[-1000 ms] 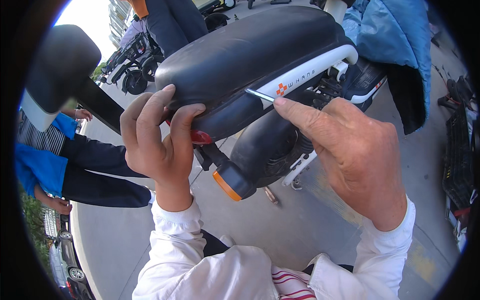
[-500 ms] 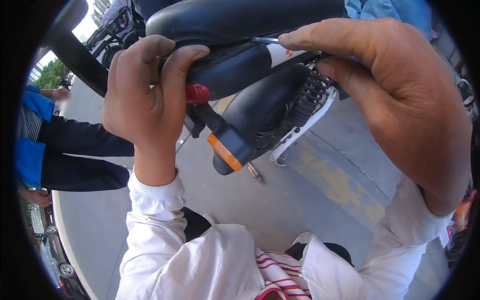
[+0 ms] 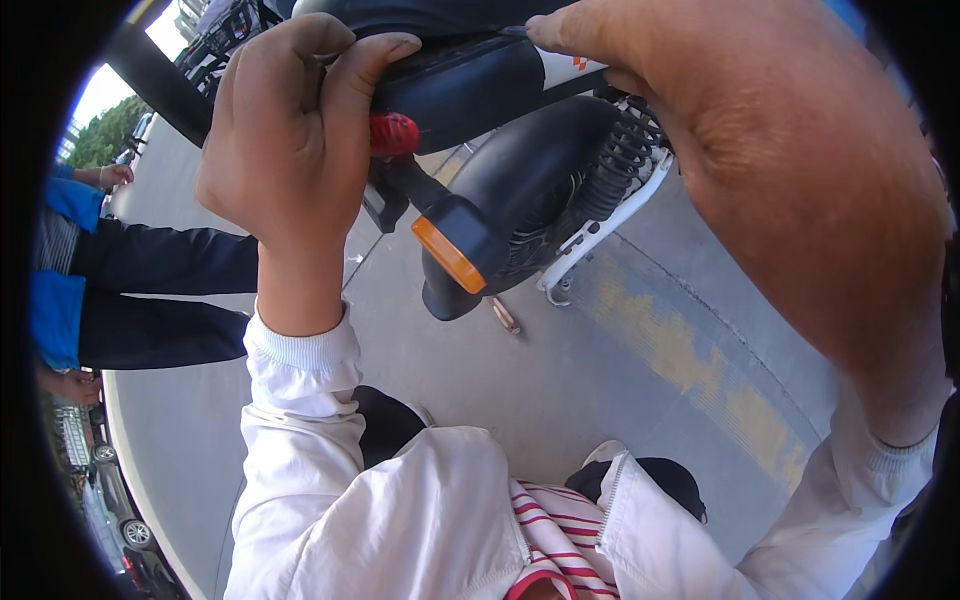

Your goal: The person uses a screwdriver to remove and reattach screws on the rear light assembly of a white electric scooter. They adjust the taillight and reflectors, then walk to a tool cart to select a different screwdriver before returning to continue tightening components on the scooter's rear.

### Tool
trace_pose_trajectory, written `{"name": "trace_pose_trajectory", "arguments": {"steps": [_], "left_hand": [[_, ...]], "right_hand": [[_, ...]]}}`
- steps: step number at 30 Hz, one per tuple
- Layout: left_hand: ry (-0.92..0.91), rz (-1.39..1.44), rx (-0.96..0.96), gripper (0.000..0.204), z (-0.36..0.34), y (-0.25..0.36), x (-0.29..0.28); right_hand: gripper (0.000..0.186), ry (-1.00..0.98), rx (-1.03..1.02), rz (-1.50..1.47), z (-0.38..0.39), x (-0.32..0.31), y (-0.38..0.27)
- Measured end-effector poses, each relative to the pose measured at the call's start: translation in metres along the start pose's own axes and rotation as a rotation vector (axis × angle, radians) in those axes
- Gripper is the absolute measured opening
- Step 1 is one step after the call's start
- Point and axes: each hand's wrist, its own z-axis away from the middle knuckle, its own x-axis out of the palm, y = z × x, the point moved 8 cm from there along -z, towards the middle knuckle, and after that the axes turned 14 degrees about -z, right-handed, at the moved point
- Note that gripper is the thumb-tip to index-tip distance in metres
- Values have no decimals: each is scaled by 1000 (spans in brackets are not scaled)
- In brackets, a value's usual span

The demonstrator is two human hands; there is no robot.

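Note:
My left hand (image 3: 285,130) is closed at the tail end of a scooter, fingers curled and thumb laid along the gap below the black seat (image 3: 440,18). What is between its fingers I cannot make out. A red tail light (image 3: 393,134) sits right beside its thumb. Farther right, my right hand (image 3: 740,130) pinches a slim metal tool (image 3: 513,31) whose shaft points left into the gap between seat and black body panel (image 3: 480,90). The hand hides the tool's grip, so its kind is unclear. A white panel (image 3: 565,68) with orange marks lies by the fingertips.
Below the panel are the black rear mudguard (image 3: 535,160), a coil-spring shock absorber (image 3: 615,160) and an orange reflector (image 3: 448,256). A small brownish object (image 3: 506,316) lies on the pavement. At left stands a person in dark trousers (image 3: 165,260); parked cars (image 3: 125,510) line the edge.
The scooter sits higher in view. My right hand has shifted up and slightly left, with less of the metal shaft showing. My left hand keeps its place at the seat edge.

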Motion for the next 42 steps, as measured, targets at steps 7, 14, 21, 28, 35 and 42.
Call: {"name": "trace_pose_trajectory", "arguments": {"steps": [7, 14, 21, 28, 35, 42], "left_hand": [[-95, -140, 2, 21, -2, 6, 1], [-122, -158, -65, 22, 0, 7, 3], [-134, -134, -102, 17, 0, 11, 2], [-165, -139, -111, 17, 0, 11, 3], [-154, -62, -105, 17, -2, 15, 4], [-143, -103, -45, 20, -2, 11, 3]], "right_hand": [[35, 126, 332, -197, 19, 31, 13], [36, 195, 519, -404, 29, 48, 19], [38, 270, 499, -478, 30, 49, 18], [34, 128, 455, -427, 21, 36, 25], [28, -99, 335, -348, -15, 0, 33], [29, -35, 482, -501, -7, 26, 34]]}}
